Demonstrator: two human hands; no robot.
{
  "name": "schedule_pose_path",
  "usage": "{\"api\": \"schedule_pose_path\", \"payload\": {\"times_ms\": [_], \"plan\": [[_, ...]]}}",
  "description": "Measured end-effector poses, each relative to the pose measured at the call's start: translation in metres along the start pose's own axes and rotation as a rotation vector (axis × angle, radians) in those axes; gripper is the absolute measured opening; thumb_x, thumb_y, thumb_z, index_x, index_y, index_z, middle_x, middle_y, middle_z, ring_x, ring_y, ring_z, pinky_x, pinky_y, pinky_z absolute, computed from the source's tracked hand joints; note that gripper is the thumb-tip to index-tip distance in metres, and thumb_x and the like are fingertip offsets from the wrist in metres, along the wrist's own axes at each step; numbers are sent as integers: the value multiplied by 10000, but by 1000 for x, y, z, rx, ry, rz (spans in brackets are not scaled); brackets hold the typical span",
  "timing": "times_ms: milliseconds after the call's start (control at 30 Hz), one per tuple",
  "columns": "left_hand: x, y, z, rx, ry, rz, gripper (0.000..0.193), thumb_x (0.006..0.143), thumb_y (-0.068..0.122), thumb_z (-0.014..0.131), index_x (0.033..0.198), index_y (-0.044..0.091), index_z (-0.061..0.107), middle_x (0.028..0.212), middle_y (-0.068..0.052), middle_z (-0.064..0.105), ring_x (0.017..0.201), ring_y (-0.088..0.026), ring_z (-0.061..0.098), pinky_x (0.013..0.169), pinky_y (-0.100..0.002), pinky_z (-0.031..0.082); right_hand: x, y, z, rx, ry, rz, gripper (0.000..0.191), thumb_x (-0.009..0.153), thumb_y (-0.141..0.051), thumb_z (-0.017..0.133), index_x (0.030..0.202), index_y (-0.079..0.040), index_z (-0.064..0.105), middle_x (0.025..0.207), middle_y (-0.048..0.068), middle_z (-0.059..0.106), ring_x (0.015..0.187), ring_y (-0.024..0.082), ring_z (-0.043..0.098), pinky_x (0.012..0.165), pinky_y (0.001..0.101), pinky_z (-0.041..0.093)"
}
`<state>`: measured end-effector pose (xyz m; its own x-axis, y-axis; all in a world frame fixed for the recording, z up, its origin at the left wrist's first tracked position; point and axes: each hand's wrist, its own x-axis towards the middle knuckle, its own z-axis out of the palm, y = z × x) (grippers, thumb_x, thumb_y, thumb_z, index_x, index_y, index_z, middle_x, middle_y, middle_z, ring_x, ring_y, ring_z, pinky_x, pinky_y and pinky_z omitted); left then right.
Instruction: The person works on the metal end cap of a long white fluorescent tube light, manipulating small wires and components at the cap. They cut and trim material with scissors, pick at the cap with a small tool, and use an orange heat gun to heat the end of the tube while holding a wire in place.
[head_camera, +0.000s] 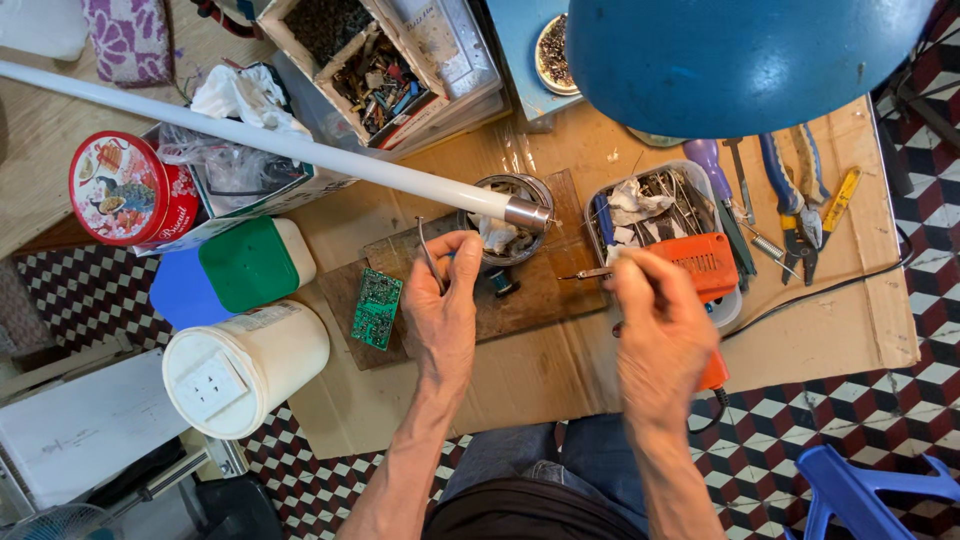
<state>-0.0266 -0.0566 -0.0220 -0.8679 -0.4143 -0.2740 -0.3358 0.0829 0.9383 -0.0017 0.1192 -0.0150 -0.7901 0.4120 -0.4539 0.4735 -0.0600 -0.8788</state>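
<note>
Overhead, a thin pair of tweezers (430, 255) is pinched in the closed fingers of the left hand (443, 312), above a wooden board (520, 295). A slim metal tool (587, 273) is gripped by the right hand (662, 335), its tip held towards the left hand. A green circuit board (377, 309) lies beside the left hand on the wooden board, under a long white tube lamp (270, 143).

A green circuit board (377, 308) lies on a wooden board (520, 295), just left of the fingers, and a small round tin (510, 228) with crumpled paper stands just above them. Further left of the fingers are a white bucket (245, 365), a green-lidded container (257, 262) and a red round tin (130, 188). To the right of the fingers, pliers (795, 205) and a purple-handled screwdriver (722, 185) lie on the cardboard (820, 320), under a blue lamp shade (740, 55).
</note>
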Motion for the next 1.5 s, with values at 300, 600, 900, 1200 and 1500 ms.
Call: {"api": "schedule_pose_path", "payload": {"times_ms": [300,600,900,1200,1500], "plan": [[6,-1,-21,163,-15,-43,204,999,269,701,1073,83,742,684,122,428,605,8,354,506,-201,279,26,66,-98,-767,-100,225,560,887,-445,763,1237,-15,683,960,151,748,862,236,697,762,361,522],[16,42,-8,401,-235,657,374,875,125,769,1231,75,663,1123,-60,615,937,-100,609,774,-264,537,60,47,-88,-625,-396,502,507,878,-431,741,1125,11,739,898,163,775,771,268,741,727,381,567],[-53,3,-13,247,-414,163,273,1058,182,534,1267,61,660,1058,-97,664,916,-206,666,827,-347,542,-8,13,-96,-510,113,86,403,958,-323,695,1210,-8,699,1016,102,745,955,183,706,843,313,546],[-51,-132,3,571,-518,281,440,983,164,603,1393,22,535,1167,-260,640,1058,-442,608,870,-470,495,-47,25,-78,-511,41,-158,271,970,-184,692,1169,-4,720,961,101,749,868,154,688,782,296,540],[-36,-132,34,692,-442,379,292,970,89,586,1257,35,590,1080,-207,605,983,-405,609,833,-476,482,14,38,-141,-390,295,-70,256,1028,-217,656,1140,10,695,900,96,741,844,117,691,755,258,521]]}}
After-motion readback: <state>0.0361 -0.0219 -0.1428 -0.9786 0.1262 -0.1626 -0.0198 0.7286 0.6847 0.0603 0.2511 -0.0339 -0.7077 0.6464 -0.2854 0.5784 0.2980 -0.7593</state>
